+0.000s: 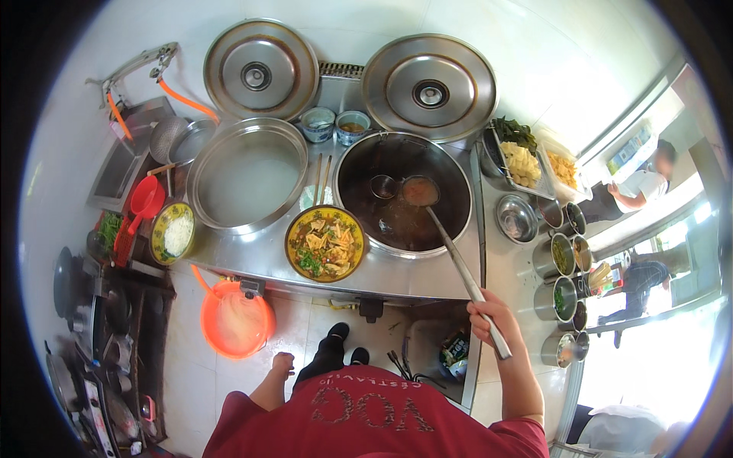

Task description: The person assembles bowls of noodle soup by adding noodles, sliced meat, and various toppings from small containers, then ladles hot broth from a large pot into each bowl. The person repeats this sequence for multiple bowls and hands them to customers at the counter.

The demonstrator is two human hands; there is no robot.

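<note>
My right hand [493, 322] grips the long metal handle of a ladle [421, 192]. The ladle's bowl holds reddish-brown broth and sits over the dark liquid of a large round steel pot [366, 223]. A smaller round strainer or ladle [383, 186] lies in the same pot, left of that bowl. My left hand [283, 364] hangs low by my side with curled fingers, touching nothing that I can see. On the steel counter before me, a yellow patterned bowl [326, 243] holds food topped with chopped greens and yellowish strips. Two chopsticks [322, 177] lie just behind it.
Left stands a pot of cloudy water [249, 172], beside a bowl of white noodles [174, 233] and a red plastic scoop [148, 197]. An orange bucket [237, 320] is on the floor. Steel ingredient containers [554, 252] line the right side. People are visible through the window.
</note>
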